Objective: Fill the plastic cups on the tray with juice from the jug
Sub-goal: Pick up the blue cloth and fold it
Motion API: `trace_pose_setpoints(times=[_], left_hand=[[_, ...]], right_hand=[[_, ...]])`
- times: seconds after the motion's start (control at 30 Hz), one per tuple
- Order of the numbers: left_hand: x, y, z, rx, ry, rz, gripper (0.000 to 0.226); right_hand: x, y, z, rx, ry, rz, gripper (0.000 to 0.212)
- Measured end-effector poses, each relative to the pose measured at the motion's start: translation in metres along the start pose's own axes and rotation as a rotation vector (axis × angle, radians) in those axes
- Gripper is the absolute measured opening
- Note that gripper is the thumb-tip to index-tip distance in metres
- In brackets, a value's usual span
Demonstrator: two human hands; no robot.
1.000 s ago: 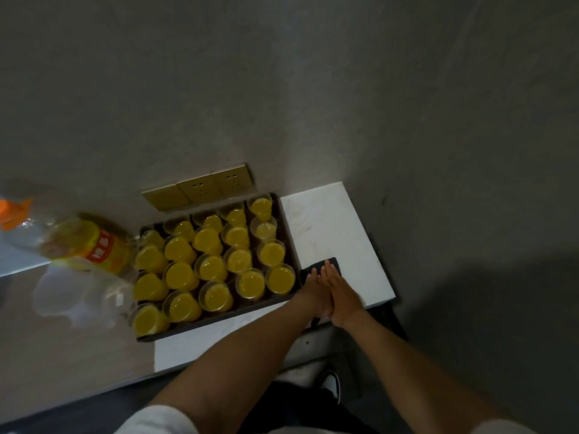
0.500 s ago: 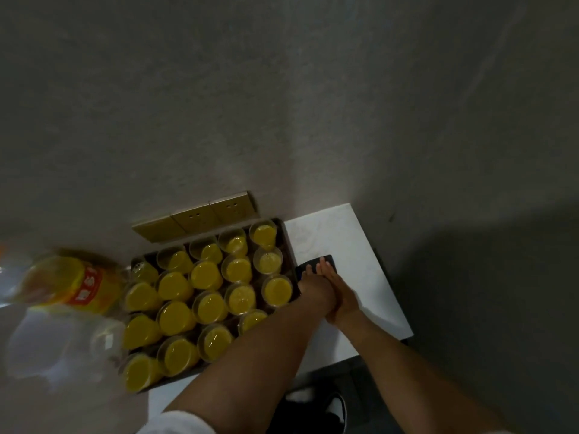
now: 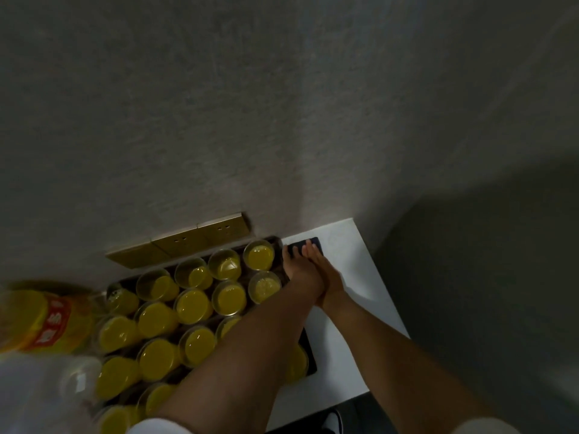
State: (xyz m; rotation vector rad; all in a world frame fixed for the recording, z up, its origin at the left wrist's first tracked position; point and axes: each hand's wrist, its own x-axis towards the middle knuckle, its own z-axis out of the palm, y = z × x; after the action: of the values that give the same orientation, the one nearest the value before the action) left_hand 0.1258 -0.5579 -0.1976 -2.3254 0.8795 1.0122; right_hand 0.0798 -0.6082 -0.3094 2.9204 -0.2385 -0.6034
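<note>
A dark tray (image 3: pixel 309 347) holds several clear plastic cups (image 3: pixel 192 305), all showing yellow juice. My left forearm crosses over the tray's near right cups and hides some of them. My left hand (image 3: pixel 299 272) and my right hand (image 3: pixel 327 275) lie side by side, fingers straight, pressing on a small dark flat object (image 3: pixel 310 243) on the counter by the tray's far right corner. At the lower left a blurred translucent jug (image 3: pixel 34 389) stands under a juice bottle (image 3: pixel 40 321) with a yellow and red label.
The tray sits on a white countertop (image 3: pixel 357 327) whose right edge drops to a dark floor. A grey wall with gold socket plates (image 3: pixel 200 239) rises just behind the tray. A shoe (image 3: pixel 334 425) shows below the counter's front edge.
Both hands have slid the dark flat object along the tray's right side, from its near corner to its far corner by the wall. The view has shifted left and down.
</note>
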Motion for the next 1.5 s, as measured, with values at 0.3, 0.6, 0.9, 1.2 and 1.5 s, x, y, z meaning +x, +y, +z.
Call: trace_pose_setpoints(times=[0.3, 0.6, 0.9, 1.2, 1.5], left_hand=[[0.023, -0.005, 0.011, -0.181, 0.138, -0.043, 0.094], [0.046, 0.029, 0.000, -0.265, 0.218, 0.073, 0.094], [0.074, 0.064, -0.012, -0.179, 0.257, 0.161, 0.094], [0.076, 0.077, -0.003, -0.037, 0.334, 0.255, 0.085], [0.020, 0.112, 0.047, -0.013, 0.386, 0.299, 0.091]], right_hand=[[0.020, 0.015, -0.003, -0.068, 0.055, -0.001, 0.115], [0.019, 0.073, 0.008, -0.104, 0.053, 0.032, 0.100], [0.014, 0.111, 0.021, 0.023, 0.079, 0.124, 0.111], [-0.007, 0.117, 0.026, -0.122, 0.079, 0.075, 0.092], [-0.080, 0.104, 0.056, 0.038, 0.066, 0.159, 0.110]])
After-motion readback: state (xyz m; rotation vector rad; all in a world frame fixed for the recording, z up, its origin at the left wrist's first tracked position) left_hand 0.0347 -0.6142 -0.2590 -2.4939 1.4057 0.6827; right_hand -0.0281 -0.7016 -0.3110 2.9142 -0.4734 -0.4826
